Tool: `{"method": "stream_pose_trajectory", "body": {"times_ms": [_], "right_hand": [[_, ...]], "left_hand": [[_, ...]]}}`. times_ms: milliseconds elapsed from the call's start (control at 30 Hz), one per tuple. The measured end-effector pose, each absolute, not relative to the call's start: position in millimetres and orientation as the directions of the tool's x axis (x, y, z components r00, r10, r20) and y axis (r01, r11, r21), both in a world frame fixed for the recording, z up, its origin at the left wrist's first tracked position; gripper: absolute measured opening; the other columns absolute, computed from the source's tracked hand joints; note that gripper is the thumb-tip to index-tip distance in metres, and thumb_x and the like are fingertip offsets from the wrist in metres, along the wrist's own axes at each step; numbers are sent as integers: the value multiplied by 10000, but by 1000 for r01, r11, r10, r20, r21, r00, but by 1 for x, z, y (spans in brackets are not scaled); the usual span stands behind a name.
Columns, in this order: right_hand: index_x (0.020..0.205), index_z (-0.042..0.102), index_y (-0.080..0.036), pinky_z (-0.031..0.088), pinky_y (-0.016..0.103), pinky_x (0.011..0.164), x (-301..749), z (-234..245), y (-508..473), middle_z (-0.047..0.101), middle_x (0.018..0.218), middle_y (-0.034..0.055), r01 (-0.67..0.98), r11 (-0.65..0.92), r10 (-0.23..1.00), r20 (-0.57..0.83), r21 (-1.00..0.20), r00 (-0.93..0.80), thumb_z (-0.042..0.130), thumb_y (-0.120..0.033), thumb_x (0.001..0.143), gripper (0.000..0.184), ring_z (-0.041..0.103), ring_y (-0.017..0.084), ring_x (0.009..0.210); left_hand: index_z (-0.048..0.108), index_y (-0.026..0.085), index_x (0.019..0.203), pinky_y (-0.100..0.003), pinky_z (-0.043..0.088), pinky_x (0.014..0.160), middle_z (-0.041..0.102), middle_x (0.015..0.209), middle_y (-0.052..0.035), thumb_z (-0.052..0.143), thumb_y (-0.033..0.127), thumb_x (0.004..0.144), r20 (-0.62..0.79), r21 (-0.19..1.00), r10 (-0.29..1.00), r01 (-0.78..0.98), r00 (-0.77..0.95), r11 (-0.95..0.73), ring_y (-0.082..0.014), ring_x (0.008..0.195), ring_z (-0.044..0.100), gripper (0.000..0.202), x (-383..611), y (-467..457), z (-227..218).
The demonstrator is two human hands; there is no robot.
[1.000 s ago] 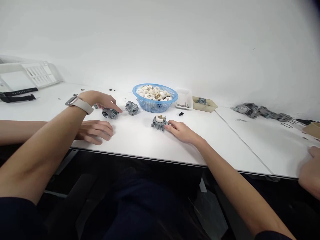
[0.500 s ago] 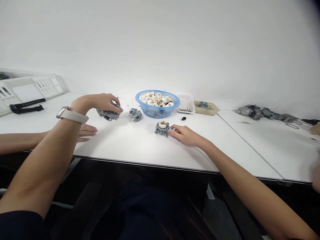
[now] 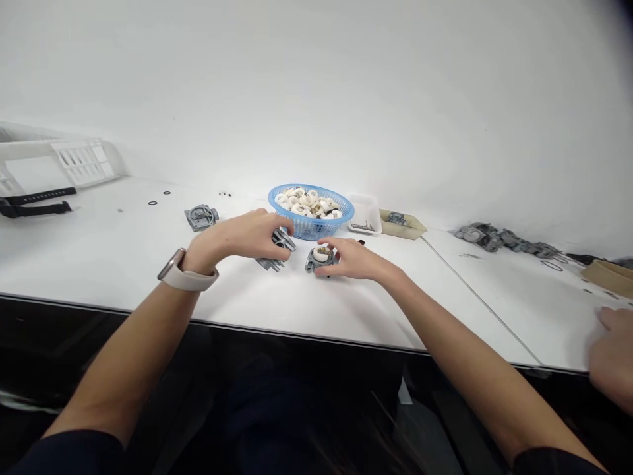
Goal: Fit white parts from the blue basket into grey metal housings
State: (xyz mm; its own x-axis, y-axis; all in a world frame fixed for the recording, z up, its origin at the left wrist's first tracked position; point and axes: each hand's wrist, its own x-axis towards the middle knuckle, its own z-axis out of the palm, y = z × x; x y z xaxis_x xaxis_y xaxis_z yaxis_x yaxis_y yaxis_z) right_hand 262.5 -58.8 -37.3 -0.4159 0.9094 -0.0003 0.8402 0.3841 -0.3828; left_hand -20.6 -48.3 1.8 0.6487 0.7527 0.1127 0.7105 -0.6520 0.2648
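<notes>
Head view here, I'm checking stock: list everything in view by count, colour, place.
Table: one, white, across view
Basket: one, blue, centre
Pieces: many, white, in basket
Tray: one, white, beside basket
Box: one, yellowish, beside tray
Small piece: one, black, near tray
Loose part: one, grey, left
Rings: three, black, left rear
Strap: one, black, far left
Container: one, white, far left
Part pile: uncounted, grey, right
Carton: one, brown, far right
Other person's hand: one, bare, right edge
Covered part: unclear, grey, centre
White-topped part: one, grey, centre
Wristwatch: one, pale strap, left wrist
Left hand: one, bare, on covered part
Right hand: one, bare, on white-topped part
</notes>
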Motion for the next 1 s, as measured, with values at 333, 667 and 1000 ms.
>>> {"method": "stream_pose_trajectory", "body": {"times_ms": [333, 667, 1000], "right_hand": [[1188, 719, -196, 623, 432, 894, 310, -11, -36, 748, 1161, 57, 926, 309, 948, -13, -216, -319, 737, -469, 1020, 321, 726, 227, 988], [1315, 684, -201, 636, 484, 969, 404, 20, 23, 704, 1348, 94, 980, -100, 995, 4, -174, 102, 726, -395, 1044, 336, 720, 266, 1140], [1318, 674, -186, 666, 430, 873, 438, -34, 29, 723, 1279, 86, 872, -261, 964, -59, -415, 260, 730, -377, 1046, 337, 744, 235, 1041]], "left_hand": [[711, 242, 1020, -323, 326, 503, 624, 610, 15, 649, 369, 794, 341, 241, 668, 626, 661, -742, -199, 557, 575, 267, -5, -54, -18], [663, 177, 999, -258, 382, 574, 581, 750, 29, 725, 454, 949, 451, 127, 604, 623, 656, -772, -131, 595, 472, 288, 11, -56, -47], [643, 184, 1178, -298, 320, 541, 689, 977, -62, 709, 281, 943, 515, -61, 450, 554, 730, -830, -199, 755, 618, 263, 23, -71, -59]]}}
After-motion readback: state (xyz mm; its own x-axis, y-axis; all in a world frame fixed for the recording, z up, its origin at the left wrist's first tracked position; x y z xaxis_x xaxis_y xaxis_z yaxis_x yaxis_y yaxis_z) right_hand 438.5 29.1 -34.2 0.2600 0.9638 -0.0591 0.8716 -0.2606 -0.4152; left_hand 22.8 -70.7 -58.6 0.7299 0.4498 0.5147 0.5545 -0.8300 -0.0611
